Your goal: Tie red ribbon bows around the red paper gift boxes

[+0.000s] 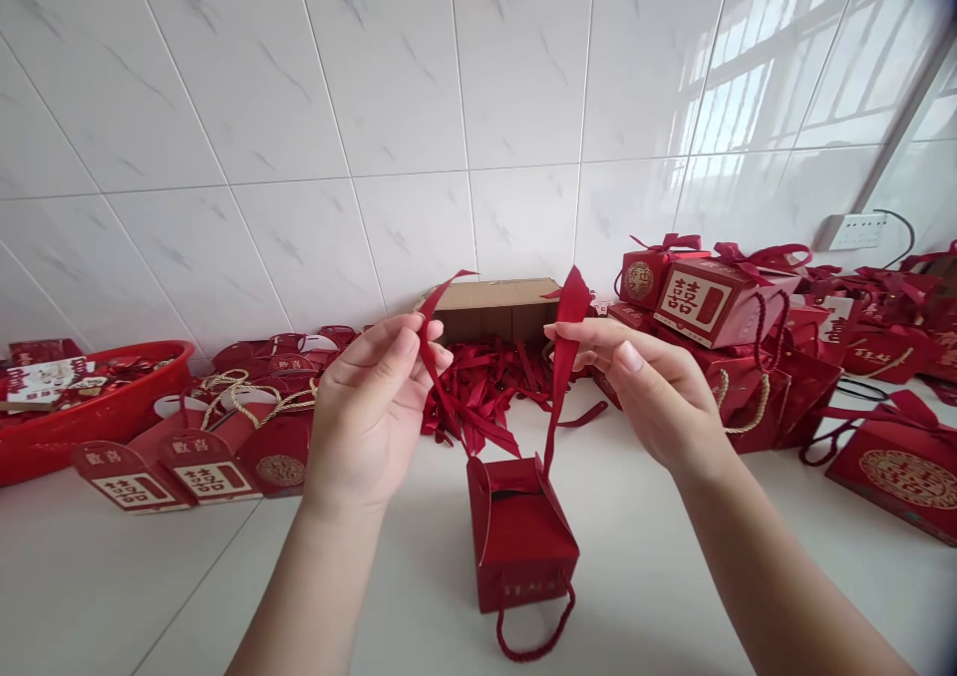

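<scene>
A small red gift box [523, 531] stands on the white tiled surface in front of me, its flaps folded inward and a red cord handle [536, 653] hanging at the near side. A dark red ribbon [557, 387] runs up from the top of the box in two tails. My left hand [378, 397] pinches one tail between thumb and fingers, above and left of the box. The other tail is gripped by my right hand [647, 382] on the right. Both tails are raised, spread apart in a V.
Behind the box, loose red ribbons [485, 382] spill from a cardboard box [497, 312] against the wall. Several unribboned gift boxes [213, 457] and a red basin [112, 422] stand left. Stacked ribboned boxes [725, 302] and a power strip [852, 231] are right.
</scene>
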Action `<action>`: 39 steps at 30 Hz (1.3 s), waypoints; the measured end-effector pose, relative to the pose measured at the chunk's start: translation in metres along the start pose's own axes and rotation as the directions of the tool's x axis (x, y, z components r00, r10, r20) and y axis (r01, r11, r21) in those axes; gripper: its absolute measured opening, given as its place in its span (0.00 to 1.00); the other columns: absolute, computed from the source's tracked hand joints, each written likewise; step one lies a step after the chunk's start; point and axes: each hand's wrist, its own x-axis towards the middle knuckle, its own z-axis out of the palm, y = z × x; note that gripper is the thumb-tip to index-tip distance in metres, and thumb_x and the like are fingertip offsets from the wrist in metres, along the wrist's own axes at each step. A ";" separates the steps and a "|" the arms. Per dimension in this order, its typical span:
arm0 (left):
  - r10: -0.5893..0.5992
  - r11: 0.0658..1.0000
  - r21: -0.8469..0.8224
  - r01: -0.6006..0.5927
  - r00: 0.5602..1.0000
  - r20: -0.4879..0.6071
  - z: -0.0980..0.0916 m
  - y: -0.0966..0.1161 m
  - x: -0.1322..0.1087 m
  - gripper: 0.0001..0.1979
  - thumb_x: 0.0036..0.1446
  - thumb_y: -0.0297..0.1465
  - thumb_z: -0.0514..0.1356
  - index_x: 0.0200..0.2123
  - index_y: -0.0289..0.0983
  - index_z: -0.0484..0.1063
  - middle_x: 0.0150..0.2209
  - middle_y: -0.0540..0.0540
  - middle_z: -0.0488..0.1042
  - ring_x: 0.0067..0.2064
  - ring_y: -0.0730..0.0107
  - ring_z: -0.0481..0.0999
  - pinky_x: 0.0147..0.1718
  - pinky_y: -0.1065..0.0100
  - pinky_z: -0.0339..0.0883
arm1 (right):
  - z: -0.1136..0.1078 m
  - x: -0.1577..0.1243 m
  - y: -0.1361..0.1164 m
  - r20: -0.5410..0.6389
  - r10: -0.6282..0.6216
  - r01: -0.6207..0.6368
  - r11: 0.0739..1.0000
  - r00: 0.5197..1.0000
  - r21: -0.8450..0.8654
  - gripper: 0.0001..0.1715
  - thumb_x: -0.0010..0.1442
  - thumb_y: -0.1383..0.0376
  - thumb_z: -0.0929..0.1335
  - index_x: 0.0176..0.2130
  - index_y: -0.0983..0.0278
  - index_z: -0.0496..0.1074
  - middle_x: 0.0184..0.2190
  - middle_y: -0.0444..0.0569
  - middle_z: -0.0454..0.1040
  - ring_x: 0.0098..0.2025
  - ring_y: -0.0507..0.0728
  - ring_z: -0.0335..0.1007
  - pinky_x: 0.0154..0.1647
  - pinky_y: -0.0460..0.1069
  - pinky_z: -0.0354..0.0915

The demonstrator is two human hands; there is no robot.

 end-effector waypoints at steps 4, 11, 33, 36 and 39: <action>0.014 1.000 -0.006 -0.015 0.999 -0.041 0.003 0.002 0.000 0.09 0.46 0.26 0.70 0.33 0.40 0.80 0.32 0.52 0.77 0.30 0.79 0.73 0.33 0.76 0.72 | -0.001 -0.001 -0.002 -0.001 0.004 -0.004 1.000 1.000 0.026 0.16 0.67 0.58 0.62 0.50 0.52 0.74 0.50 0.43 0.75 0.48 0.53 0.69 0.50 0.48 0.66; -0.112 0.980 -0.170 0.108 0.994 -0.016 0.006 0.012 0.000 0.12 0.40 0.21 0.70 0.31 0.36 0.77 0.24 0.54 0.70 0.25 0.83 0.63 0.22 0.81 0.63 | 0.000 -0.002 -0.003 -0.004 0.007 -0.007 1.000 1.000 0.019 0.15 0.67 0.59 0.63 0.49 0.53 0.75 0.50 0.44 0.75 0.50 0.54 0.70 0.51 0.49 0.66; -0.116 0.984 -0.143 0.107 0.992 -0.054 0.009 0.018 0.000 0.08 0.52 0.24 0.61 0.22 0.37 0.69 0.24 0.52 0.61 0.24 0.80 0.60 0.22 0.76 0.60 | -0.002 0.001 -0.004 -0.024 -0.043 0.042 0.999 0.999 -0.006 0.15 0.66 0.58 0.63 0.48 0.53 0.76 0.49 0.44 0.76 0.54 0.59 0.69 0.53 0.55 0.67; -0.114 0.981 -0.168 0.100 0.991 -0.075 0.006 0.017 0.001 0.09 0.55 0.25 0.60 0.23 0.36 0.71 0.25 0.51 0.65 0.25 0.81 0.64 0.25 0.77 0.64 | -0.002 0.002 -0.004 -0.037 -0.038 0.038 0.999 0.999 -0.016 0.15 0.66 0.57 0.63 0.47 0.53 0.76 0.49 0.45 0.76 0.54 0.60 0.69 0.53 0.56 0.67; -0.061 0.995 -0.084 0.050 0.989 -0.133 0.007 0.015 0.000 0.08 0.57 0.26 0.60 0.25 0.37 0.73 0.30 0.50 0.72 0.31 0.77 0.71 0.30 0.76 0.68 | -0.002 0.002 -0.005 -0.051 -0.027 0.026 0.999 0.998 -0.031 0.15 0.65 0.57 0.63 0.47 0.53 0.76 0.48 0.45 0.76 0.54 0.60 0.69 0.53 0.57 0.67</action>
